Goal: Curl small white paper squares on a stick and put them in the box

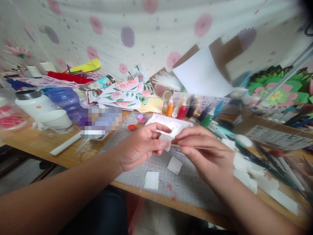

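Observation:
My left hand (pixel 144 143) pinches a small white paper square (pixel 165 141) between thumb and fingers, above the grey cutting mat (pixel 132 173). From the right, my right hand (pixel 205 150) grips a thin wooden stick (pixel 212 148), its tip close to the paper; whether they touch I cannot tell. Two more white paper squares lie on the mat below, a tilted one (pixel 175 165) and another (pixel 151 180) nearer the front edge. Behind the hands sits a shallow white tray (pixel 158 118), partly hidden by my fingers.
Paint bottles, including an orange one (pixel 169 107) and a red one (pixel 182 110), stand behind the tray. To the left are a white cup (pixel 56 120) and a white bottle (pixel 34 102). Torn white paper (pixel 246 173) and brushes lie right, before a cardboard box (pixel 274 127).

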{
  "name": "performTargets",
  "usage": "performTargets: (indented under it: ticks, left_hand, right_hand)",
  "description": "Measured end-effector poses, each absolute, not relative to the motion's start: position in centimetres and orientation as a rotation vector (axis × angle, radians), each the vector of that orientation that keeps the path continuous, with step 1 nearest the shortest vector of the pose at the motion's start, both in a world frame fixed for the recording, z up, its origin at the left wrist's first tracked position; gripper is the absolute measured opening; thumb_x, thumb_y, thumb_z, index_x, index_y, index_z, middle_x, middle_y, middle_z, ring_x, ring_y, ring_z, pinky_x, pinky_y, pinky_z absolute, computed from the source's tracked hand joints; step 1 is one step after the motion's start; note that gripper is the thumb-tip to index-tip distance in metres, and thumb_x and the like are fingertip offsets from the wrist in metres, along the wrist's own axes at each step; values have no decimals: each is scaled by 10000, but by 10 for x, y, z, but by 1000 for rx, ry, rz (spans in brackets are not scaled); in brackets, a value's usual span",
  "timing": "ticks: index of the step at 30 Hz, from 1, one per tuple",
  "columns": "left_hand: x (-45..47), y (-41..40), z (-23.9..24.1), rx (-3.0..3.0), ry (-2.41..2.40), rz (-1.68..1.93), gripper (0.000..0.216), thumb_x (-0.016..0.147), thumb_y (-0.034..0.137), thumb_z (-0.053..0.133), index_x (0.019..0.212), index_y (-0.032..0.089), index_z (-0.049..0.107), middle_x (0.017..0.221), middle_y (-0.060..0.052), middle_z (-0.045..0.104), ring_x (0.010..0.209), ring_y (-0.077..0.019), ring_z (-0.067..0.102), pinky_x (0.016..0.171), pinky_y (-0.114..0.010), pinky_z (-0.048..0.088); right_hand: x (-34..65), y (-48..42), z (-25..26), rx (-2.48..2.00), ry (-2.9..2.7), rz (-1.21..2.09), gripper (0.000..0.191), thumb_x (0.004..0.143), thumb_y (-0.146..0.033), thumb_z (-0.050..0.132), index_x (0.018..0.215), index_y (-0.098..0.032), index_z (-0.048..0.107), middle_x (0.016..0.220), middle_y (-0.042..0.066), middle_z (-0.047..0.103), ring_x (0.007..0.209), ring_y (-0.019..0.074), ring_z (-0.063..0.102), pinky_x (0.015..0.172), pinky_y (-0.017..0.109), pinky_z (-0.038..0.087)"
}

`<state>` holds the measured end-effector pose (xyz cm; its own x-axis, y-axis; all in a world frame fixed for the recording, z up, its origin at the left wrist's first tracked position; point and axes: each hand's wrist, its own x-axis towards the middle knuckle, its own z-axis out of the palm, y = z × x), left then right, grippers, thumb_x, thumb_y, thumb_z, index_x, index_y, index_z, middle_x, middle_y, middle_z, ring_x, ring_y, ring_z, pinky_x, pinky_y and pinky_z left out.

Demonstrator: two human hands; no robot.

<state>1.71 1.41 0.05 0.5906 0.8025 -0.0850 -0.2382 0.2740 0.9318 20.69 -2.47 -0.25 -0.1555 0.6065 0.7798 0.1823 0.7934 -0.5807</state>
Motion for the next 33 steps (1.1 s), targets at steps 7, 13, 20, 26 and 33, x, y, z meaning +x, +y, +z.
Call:
performTargets:
  ticks: [7, 13, 20, 26, 33]
  left_hand:
    - [20, 12, 1, 1165, 630, 784, 295, 731, 140, 741, 995, 181, 615, 670, 45, 593, 601, -71, 504, 597, -220, 373]
    - [19, 10, 2, 1314, 660, 795, 290, 755, 154, 716, 1013, 192, 590, 679, 55, 594, 613, -80, 515, 600, -229, 389]
    - [19, 12, 2, 1633, 837, 1049, 173, 777, 177, 666, 907, 180, 552, 796, 30, 560, 721, -107, 525, 669, -254, 417]
    - [20, 4, 10, 2057, 900, 1130, 110, 832, 183, 585, 725, 169, 567, 670, 41, 544, 640, -96, 492, 620, -238, 397]
    - [30, -2, 11, 1961, 1013, 1019, 136, 760, 261, 689, 734, 172, 589, 717, 24, 610, 683, -117, 553, 653, -243, 442]
  right_hand:
    - [206, -24, -3, -671, -1721, 344, 183, 799, -86, 688, 889, -238, 734, 887, 42, 714, 838, 169, 682, 748, 311, 569]
    - [205, -23, -4, -710, -1700, 315, 162, 806, -81, 680, 854, -228, 731, 860, 40, 719, 837, 164, 679, 747, 306, 568]
    - [205, -20, -6, -704, -1664, 327, 133, 807, -74, 684, 817, -203, 718, 845, 28, 716, 841, 137, 670, 755, 272, 551]
    - [205, -20, -6, -711, -1693, 311, 118, 807, -79, 689, 822, -192, 721, 835, 25, 711, 849, 128, 668, 769, 254, 543]
    - [205, -18, -7, -715, -1738, 281, 122, 804, -70, 687, 839, -179, 726, 865, 40, 710, 851, 124, 671, 765, 240, 548]
